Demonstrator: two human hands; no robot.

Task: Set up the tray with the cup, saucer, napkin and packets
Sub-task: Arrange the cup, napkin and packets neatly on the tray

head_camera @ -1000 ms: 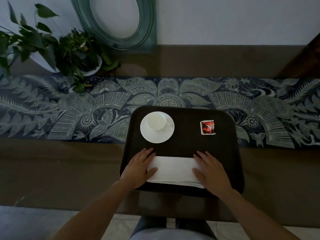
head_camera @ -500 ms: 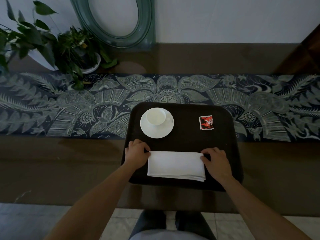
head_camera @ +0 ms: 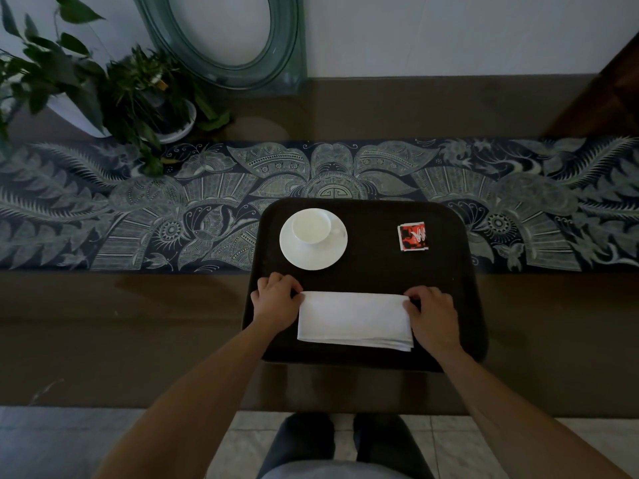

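Note:
A dark tray (head_camera: 377, 274) lies on the table in front of me. At its far left a white cup (head_camera: 311, 228) stands on a white saucer (head_camera: 321, 255). Red and white packets (head_camera: 412, 236) sit at the tray's far right. A folded white napkin (head_camera: 354, 319) lies flat along the tray's near side. My left hand (head_camera: 275, 300) pinches the napkin's far left corner with curled fingers. My right hand (head_camera: 432, 311) pinches its far right corner the same way.
A patterned dark blue runner (head_camera: 138, 209) crosses the brown table (head_camera: 121, 333) under the tray's far edge. Potted plants (head_camera: 114, 88) stand at the back left. A green oval frame (head_camera: 224, 39) leans on the wall behind. Tiled floor (head_camera: 69, 440) shows below the table's near edge.
Both hands went from lying flat on the napkin's ends to curling and pinching its far corners. The napkin sits slightly farther onto the tray.

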